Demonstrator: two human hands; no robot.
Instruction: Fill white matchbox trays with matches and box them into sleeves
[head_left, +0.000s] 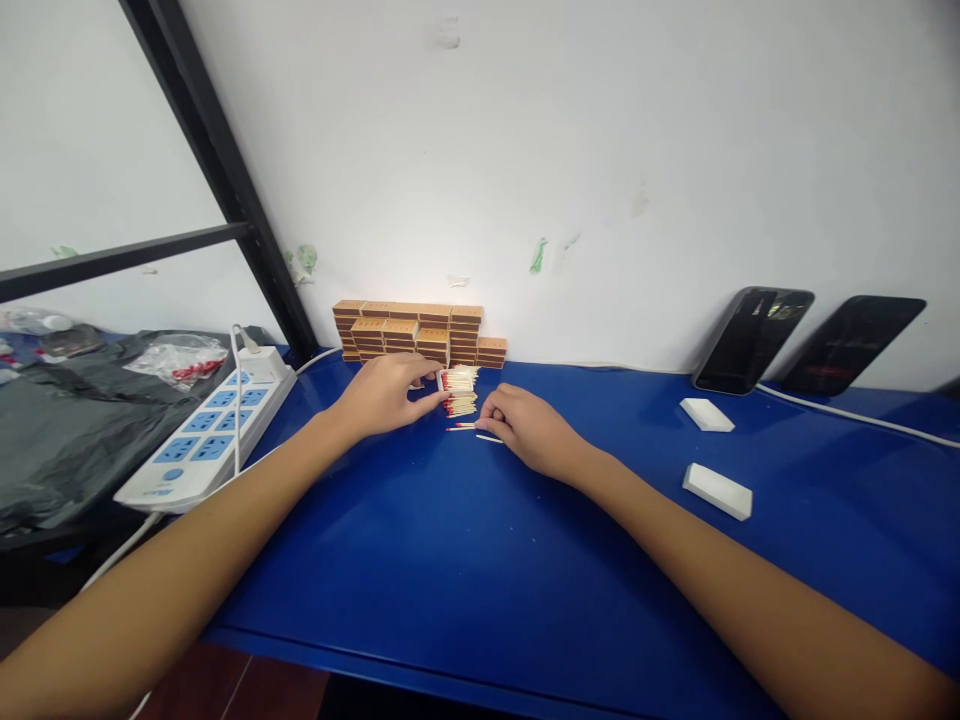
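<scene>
A pile of red-headed matches [460, 395] lies on the blue table in front of stacked matchboxes [420, 318]. My left hand [386, 393] is left of the pile, its thumb and fingers closed on the end of a small white matchbox tray [441, 381] with matches at it. How many matches lie inside the tray is hard to make out. On the pile's near right side, my right hand [517, 425] has its fingertips pinched on a match [465, 425]. Another match [489, 438] lies just under that hand, partly hidden by it.
Two white tray-like blocks [718, 491] lie on the table [480, 570] at right. Two dark phones [754, 340] lean on the wall, a white cable by them. At left are a power strip [210, 430], black plastic sheeting [82, 420] and a black metal frame [217, 140].
</scene>
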